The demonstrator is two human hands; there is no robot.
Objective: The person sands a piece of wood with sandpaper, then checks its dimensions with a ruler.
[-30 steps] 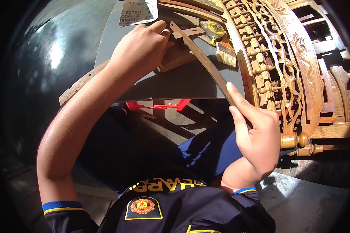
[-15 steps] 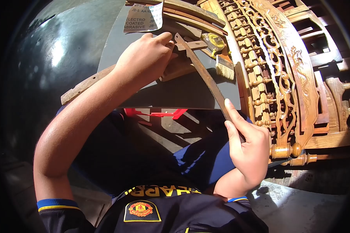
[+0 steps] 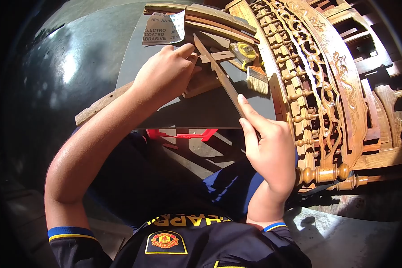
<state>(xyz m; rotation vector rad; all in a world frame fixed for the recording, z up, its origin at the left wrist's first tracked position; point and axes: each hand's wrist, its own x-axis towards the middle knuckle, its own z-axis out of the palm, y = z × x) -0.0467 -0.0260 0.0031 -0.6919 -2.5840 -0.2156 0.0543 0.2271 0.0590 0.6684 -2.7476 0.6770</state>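
So the curved wooden strip [image 3: 219,73] is the thing being worked here. It's lying at a slant across the grey tabletop [image 3: 210,109], far end up near the pile of other curved pieces [image 3: 210,15], near end poking off the front edge toward the person's lap. The right hand [image 3: 268,147] is gripping that near end, fingers curled round it with the index finger laid along the top edge, so it's closed on the strip and steadying it. The left hand [image 3: 165,71] is pressing down up at the far end, fingers bunched tight with the tips right against the strip. I can't tell if there's a scrap of abrasive tucked under them, they're hiding whatever's there.

My guess is this is the hand-sanding stage on the strip's edge, since a sheet of sandpaper [image 3: 164,27] is sitting face-down just past the left hand. Next move probably calls for keeping the right-hand grip firm so the thin strip isn't flexing or skating, and running the left hand along the curve with even pressure.

Around it: a tape measure [image 3: 242,49] and a brush [image 3: 257,79] are lying just right of the strip, and a big carved wooden panel [image 3: 321,89] is sitting beyond those. A red stool [image 3: 183,133] is peeking out under the tabletop.
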